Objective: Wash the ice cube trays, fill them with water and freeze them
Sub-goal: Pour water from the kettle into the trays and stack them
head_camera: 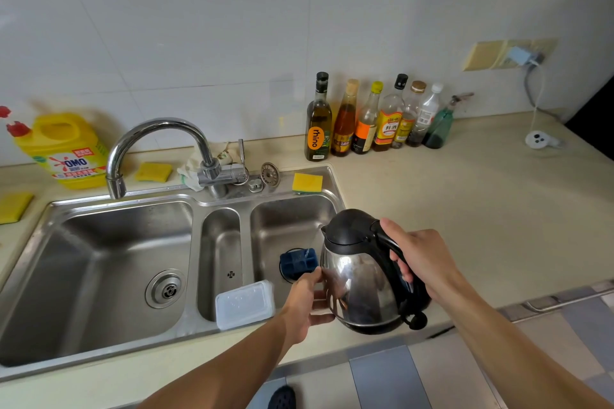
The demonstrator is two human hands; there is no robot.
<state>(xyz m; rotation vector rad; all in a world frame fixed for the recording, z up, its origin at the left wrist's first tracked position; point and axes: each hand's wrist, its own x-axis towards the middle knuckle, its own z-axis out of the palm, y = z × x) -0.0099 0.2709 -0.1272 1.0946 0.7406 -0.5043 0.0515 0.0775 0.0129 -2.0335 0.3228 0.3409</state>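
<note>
Nearest, below our forearms, a dark shoe (281, 398) shows on the tiled floor. Our right hand (423, 259) is wrapped round the black handle of the kettle (358, 282), holding it tipped toward the left. Our left hand (307, 300) sits against the kettle's steel side with its fingers curled; we cannot tell whether it grips the kettle, the tray's near edge, or neither. Just beyond that hand's thumb the blue tray (297, 263) lies in the right basin of the sink (196, 202), over the drain, and a thin stream of water (307, 252) runs from the spout into it. Just left of our left hand a white box (245, 305) rests on the sink's front rim, across the small middle basin. Farther off, beyond the left hand, the tap (159, 126) arches over the large basin, and a yellow sponge (307, 182) lies on the sink's back corner. Far to the left stands a yellow detergent jug (64, 149). Beyond both hands a row of bottles (365, 119) lines the wall, and far right of our right hand a plug (518, 55) sits in a wall socket.
</note>
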